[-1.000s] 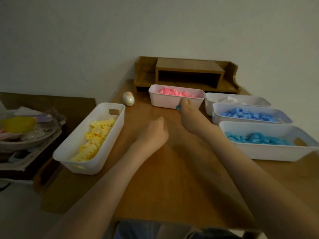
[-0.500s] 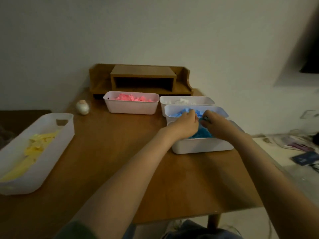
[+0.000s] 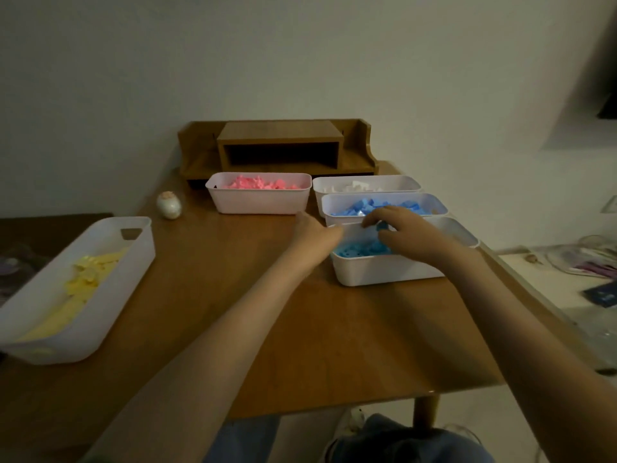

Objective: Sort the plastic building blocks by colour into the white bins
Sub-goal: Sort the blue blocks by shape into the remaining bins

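Pinching a small blue block (image 3: 381, 226) with the right hand (image 3: 410, 238) over the nearest white bin (image 3: 384, 272) of turquoise blocks (image 3: 360, 250).
Probably feather-light, rigid and slick; best nipped across two flat sides with fingertips. Left hand (image 3: 315, 233) curled at the bin's left rim; cannot tell if gripping it.

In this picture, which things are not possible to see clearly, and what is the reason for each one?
Head view:
- Fingers of the left hand: hidden behind the hand's own back, at the near bin's corner.
- Whether the right hand pinches the blue block: too dim and blurred.
- The yellow bin: its near end cut by the left edge.
- The things on the floor at right: blurred.
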`<state>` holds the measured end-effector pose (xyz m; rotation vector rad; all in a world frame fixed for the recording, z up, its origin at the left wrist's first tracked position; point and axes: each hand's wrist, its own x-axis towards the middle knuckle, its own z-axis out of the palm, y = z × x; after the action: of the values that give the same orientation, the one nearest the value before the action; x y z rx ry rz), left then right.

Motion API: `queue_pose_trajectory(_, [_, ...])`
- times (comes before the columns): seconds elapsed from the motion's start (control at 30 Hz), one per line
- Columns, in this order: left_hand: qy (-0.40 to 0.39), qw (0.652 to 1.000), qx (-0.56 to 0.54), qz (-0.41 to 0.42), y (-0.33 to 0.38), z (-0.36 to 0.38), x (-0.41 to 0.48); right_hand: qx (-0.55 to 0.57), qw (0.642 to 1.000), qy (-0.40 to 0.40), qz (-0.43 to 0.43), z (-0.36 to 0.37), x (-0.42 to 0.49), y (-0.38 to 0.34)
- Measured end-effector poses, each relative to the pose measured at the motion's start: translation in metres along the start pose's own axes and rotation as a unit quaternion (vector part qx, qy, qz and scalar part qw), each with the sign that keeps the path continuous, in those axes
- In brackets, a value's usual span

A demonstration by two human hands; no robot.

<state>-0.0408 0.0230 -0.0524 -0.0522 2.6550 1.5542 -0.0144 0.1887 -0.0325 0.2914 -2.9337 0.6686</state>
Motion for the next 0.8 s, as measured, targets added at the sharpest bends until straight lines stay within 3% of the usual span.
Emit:
queue_pose_trajectory(0.1, [-0.077, 0.993, -0.026, -0.083, -0.009, 0.000, -0.003, 0.010, 0.999, -0.047, -0.009, 0.006, -0.003, -0.014])
queue_pose_trajectory(0.2, [-0.074, 0.992, -0.063, -0.080, -0.007, 0.000, -0.005, -0.034, 0.993, -0.114, -0.007, 0.010, -0.004, -0.021])
queue_pose_trajectory(0.37, [-0.061, 0.996, -0.036, -0.059, -0.002, -0.005, -0.011, -0.052, 0.987, -0.151, 0.028, 0.006, -0.008, -0.019])
queue_pose_trajectory(0.8, [0.029, 0.993, -0.027, -0.115, -0.021, -0.026, -0.013, -0.104, 0.986, -0.113, 0.067, -0.004, -0.005, 0.007])
